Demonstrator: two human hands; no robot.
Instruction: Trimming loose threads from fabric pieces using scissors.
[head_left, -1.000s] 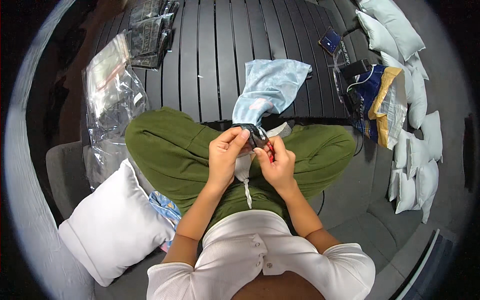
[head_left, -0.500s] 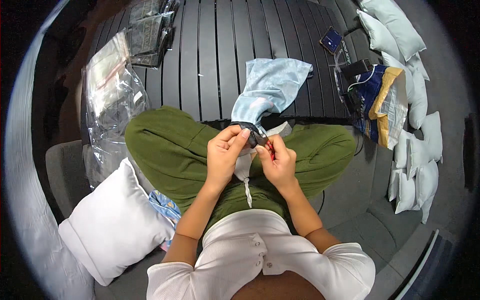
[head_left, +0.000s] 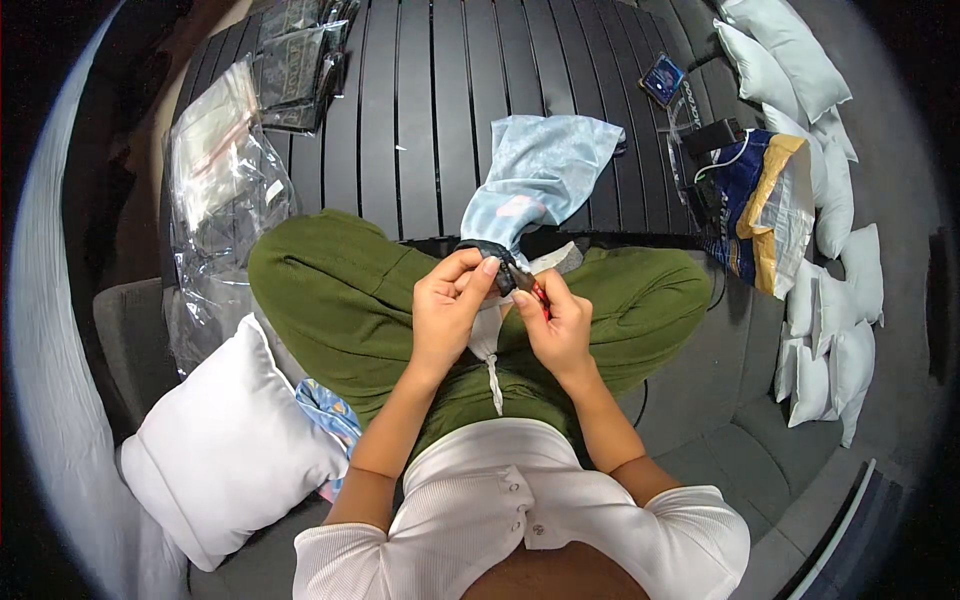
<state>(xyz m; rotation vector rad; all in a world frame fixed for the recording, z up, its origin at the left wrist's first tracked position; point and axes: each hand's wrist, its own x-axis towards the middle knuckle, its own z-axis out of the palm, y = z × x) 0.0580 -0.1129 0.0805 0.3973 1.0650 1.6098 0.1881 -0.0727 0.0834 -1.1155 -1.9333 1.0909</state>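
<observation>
Light blue patterned fabric (head_left: 545, 165) drapes from the table edge down to my lap, with a dark band (head_left: 487, 250) along its near end. My left hand (head_left: 450, 305) is closed, pinching this dark band between thumb and fingers. Closed around a small red-handled tool (head_left: 540, 294), which looks like thread snips, my right hand (head_left: 560, 325) is just beside the left. The tool's dark tip is against or very close to the band; I cannot tell whether it touches. Fingers hide most of the tool.
Ahead stands a black slatted table (head_left: 430, 110). Clear plastic bags (head_left: 225, 180) and dark packaged items (head_left: 295, 75) lie at its left. A phone (head_left: 662, 79) and a blue-and-gold bag (head_left: 765, 205) are on the right. A white cushion (head_left: 235, 440) sits by my left arm; several pale pillows (head_left: 835, 200) line the far right.
My hands stay nearly in place, with the dark band and the tool's tip shifting slightly between my fingers. The phone's screen looks brighter.
</observation>
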